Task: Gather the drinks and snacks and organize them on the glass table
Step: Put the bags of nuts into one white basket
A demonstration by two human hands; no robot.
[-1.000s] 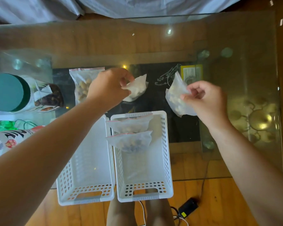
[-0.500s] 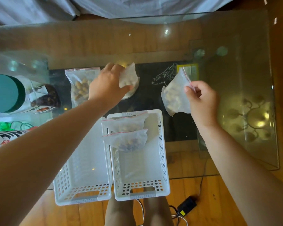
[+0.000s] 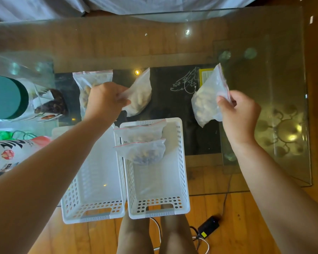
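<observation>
Left fingers (image 3: 122, 99): curled, pinching a corner of a clear snack bag (image 3: 140, 97); bag hanging to the right of the left hand (image 3: 104, 102), above the far middle of the tabletop (image 3: 191, 43).
Right fingers (image 3: 221, 100): curled, pinching the red-striped zip edge of a second snack bag (image 3: 205, 101); bag hanging to the left of the right hand (image 3: 239, 111), lifted over the tabletop, pale pieces inside.
Between the hands: both bags well apart, not touching each other.
Third bag (image 3: 92, 81): flat on the tabletop, zip edge away from the person, partly hidden behind the left hand.
Right basket (image 3: 182, 171): white, perforated, at the near edge of the tabletop; two more zip bags (image 3: 141, 142) at its far end, one overlapping the other.
Left basket (image 3: 92, 198): white, just beside the right basket, side walls touching or nearly so.
Far left: jar with green lid (image 3: 4, 97) lying on its side, dark contents; below it a printed packet (image 3: 7, 154).
Surface: clear glass, wooden floor (image 3: 237, 208) and a dark panel (image 3: 173, 107) visible through it.
Room: pale cloth (image 3: 154, 4) beyond the far edge; black adapter with cable (image 3: 208, 227) on the floor by the person's knees (image 3: 154, 235).
</observation>
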